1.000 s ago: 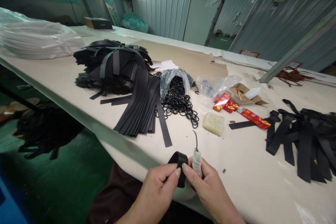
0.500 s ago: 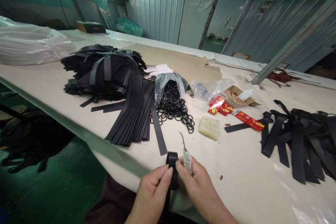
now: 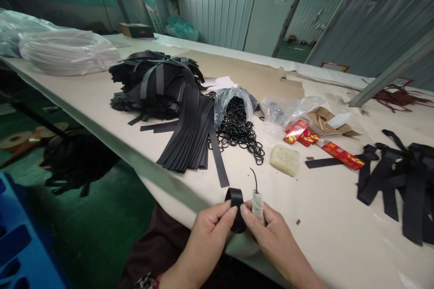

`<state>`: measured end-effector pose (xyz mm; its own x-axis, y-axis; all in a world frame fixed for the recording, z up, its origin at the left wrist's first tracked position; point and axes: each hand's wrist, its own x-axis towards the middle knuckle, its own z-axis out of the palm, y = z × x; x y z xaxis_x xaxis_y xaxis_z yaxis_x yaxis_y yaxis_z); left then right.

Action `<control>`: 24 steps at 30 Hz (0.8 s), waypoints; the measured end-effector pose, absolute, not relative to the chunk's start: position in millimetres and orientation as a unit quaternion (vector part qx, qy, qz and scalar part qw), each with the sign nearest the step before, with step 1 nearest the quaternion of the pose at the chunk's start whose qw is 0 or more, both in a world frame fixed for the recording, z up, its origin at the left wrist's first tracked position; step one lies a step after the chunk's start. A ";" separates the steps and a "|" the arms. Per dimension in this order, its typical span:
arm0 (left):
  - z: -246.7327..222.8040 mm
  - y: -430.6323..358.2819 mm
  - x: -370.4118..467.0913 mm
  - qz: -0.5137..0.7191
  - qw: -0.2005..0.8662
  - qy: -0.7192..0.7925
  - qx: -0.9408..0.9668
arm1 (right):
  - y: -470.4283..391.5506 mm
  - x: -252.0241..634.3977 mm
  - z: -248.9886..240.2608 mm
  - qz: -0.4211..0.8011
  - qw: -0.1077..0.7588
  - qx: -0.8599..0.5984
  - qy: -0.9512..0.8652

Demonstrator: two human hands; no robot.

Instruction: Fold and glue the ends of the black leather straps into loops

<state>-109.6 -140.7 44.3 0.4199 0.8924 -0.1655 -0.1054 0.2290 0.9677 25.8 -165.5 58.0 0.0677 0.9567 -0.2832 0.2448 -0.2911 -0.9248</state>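
A black strap (image 3: pixel 235 197), bent into a loop, is held up at the table's near edge. My left hand (image 3: pixel 210 237) pinches its left side between thumb and fingers. On the other side, the thumb of my right hand (image 3: pixel 276 239) presses against the strap. That hand also grips a curved-tip awl (image 3: pixel 257 205), its handle wrapped in white, with the thin metal point upward. Just beyond the hands lies a pale wax-like block (image 3: pixel 285 160). Black metal rings (image 3: pixel 240 128) spill from a clear plastic bag, beside a fanned stack of black straps (image 3: pixel 186 137).
Red and yellow boxes (image 3: pixel 342 154) and an open cardboard box (image 3: pixel 334 122) are right of the rings. More black straps (image 3: pixel 389 180) heap at far right. A white coil (image 3: pixel 69 52) sits at left. A slanted metal post (image 3: pixel 393 70) stands on the table (image 3: pixel 325 203).
The view has turned left, bringing a blue plastic object on the floor into sight. Both hands keep hold of the looped strap, and the awl stays in my right hand.
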 end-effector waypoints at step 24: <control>38.9 -149.5 -112.7 0.377 0.766 0.386 0.350 | -170.8 13.0 52.7 0.511 0.409 -0.607 -0.452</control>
